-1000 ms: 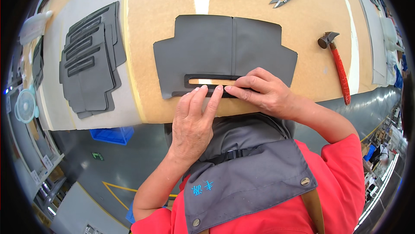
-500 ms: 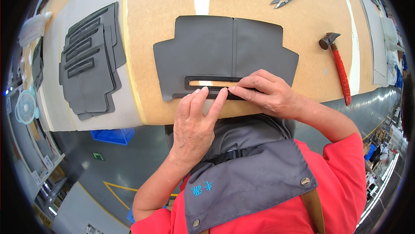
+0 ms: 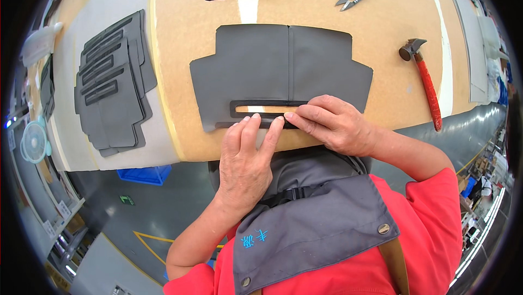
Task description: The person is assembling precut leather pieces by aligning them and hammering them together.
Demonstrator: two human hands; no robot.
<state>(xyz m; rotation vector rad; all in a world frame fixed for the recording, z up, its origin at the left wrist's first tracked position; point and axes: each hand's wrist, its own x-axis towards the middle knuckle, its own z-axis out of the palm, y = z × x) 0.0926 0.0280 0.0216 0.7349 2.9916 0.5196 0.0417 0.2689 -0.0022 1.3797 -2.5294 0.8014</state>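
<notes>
With left hand (image 3: 245, 168) unclenched, grip of right hand (image 3: 342, 129) unclear, creeps slightly rightward along slotted panel (image 3: 250, 66), presumably still pressing.

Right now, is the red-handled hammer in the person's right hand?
No: the hammer lies on the table, while the right hand is at the gray sheet.

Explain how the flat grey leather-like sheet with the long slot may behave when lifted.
The grey sheet looks thin, so it would probably sag rather than stay stiff. Its long black-bordered slot leaves little material along the near edge, which may flex most.
</notes>
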